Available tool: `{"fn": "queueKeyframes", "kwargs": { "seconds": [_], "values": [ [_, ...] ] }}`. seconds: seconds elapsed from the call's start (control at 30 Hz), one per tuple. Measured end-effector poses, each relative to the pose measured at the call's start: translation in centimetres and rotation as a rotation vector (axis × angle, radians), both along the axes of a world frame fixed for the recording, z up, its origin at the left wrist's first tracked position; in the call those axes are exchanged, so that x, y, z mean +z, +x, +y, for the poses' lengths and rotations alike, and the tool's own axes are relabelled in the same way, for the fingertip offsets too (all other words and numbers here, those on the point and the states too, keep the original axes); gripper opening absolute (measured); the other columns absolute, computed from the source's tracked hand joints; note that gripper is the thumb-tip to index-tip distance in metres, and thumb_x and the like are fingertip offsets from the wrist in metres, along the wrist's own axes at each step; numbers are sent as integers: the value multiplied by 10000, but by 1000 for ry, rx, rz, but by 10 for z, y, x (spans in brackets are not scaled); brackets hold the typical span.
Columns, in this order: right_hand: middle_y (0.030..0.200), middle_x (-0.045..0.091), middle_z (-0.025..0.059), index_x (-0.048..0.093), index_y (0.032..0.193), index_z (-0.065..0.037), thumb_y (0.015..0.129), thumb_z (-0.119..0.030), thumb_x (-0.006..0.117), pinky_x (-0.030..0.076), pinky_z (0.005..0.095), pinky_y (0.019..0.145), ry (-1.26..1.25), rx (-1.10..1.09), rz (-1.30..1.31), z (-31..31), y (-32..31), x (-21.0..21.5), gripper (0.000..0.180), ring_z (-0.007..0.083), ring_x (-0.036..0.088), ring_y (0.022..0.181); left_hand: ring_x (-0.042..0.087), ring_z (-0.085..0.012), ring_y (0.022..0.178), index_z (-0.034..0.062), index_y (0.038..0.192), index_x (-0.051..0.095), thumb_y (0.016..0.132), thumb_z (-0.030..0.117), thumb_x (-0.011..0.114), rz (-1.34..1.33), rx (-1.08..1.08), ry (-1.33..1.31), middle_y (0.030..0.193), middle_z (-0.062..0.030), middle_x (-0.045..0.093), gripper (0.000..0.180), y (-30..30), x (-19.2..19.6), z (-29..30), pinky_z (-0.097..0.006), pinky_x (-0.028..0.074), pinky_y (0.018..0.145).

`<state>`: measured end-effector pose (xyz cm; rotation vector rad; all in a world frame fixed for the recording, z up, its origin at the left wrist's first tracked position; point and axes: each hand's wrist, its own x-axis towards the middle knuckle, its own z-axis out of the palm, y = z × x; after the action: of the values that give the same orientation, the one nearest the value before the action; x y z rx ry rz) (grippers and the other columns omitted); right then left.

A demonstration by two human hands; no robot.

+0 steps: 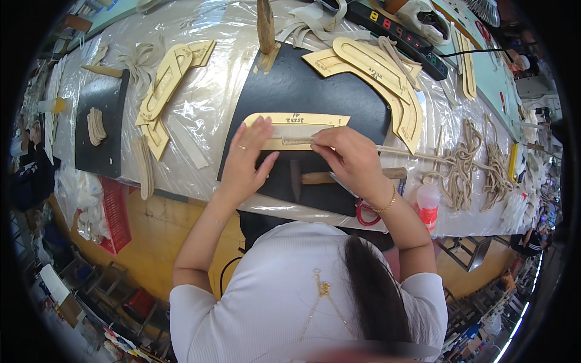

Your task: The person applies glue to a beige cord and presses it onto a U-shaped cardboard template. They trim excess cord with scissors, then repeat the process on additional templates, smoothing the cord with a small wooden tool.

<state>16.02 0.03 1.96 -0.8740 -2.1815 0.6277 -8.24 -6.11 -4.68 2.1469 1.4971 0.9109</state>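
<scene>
A pale yellow template board [302, 118] lies on the black mat [254, 97] in front of me. On it rests a beige fabric strip [296, 130], with a beige cord [387, 149] along its near edge, running off to the right. My left hand [248, 158] lies over the board's left end, fingers stretched out and thumb apart. At the cord, near the strip's right part, my right hand [350, 156] pinches with thumb and fingertips; the exact grip is partly hidden. A hammer [315, 178] with a wooden handle lies below, partly behind my right wrist.
Stacked yellow templates [375, 69] lie at the far right, others [166, 85] at the left. Red-handled scissors [367, 213] and a red-and-clear bottle [427, 207] sit near the front edge. Cord bundles [463, 163] lie right; a power strip [393, 33] and wooden post [265, 27] are behind.
</scene>
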Motion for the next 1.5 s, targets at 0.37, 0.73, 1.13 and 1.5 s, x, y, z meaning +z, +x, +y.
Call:
{"fn": "queueKeyframes", "kwargs": {
  "seconds": [0.37, 0.73, 1.13, 1.5],
  "values": [
    [833, 712, 99, 759, 996, -33, 791, -70, 820, 532, 311, 606, -180, 18, -28, -11, -11, 37, 217, 227, 695, 700, 307, -369, 1433, 170, 1173, 725, 677, 311, 921, -138, 40, 61, 1533, -143, 391, 552, 1, 79, 8, -492, 303, 1151],
    [827, 714, 100, 758, 1005, -18, 797, -79, 822, 542, 314, 623, -192, 47, -7, -13, -12, 44, 226, 228, 700, 704, 277, -376, 1445, 172, 842, 764, 661, 211, 901, -55, -21, 133, 1522, -92, 475, 231, 3, 87, 18, -454, 276, 1170],
    [763, 700, 71, 756, 1011, -16, 895, -127, 747, 532, 283, 586, -433, -50, 32, -20, 3, 61, 161, 173, 679, 644, 496, -339, 1319, 107, 1126, 690, 778, 250, 855, -484, -64, -81, 1437, -130, 555, 411, 4, 80, 28, -435, 393, 1094],
    [760, 727, 59, 738, 1003, 32, 993, -146, 659, 541, 212, 605, -1112, -33, 392, -18, 14, 73, 195, 76, 681, 656, 602, -302, 1158, 66, 1184, 662, 829, 103, 788, -58, 80, -83, 1233, -109, 675, 379, -4, 43, 19, -398, 431, 1027]
  ]
}}
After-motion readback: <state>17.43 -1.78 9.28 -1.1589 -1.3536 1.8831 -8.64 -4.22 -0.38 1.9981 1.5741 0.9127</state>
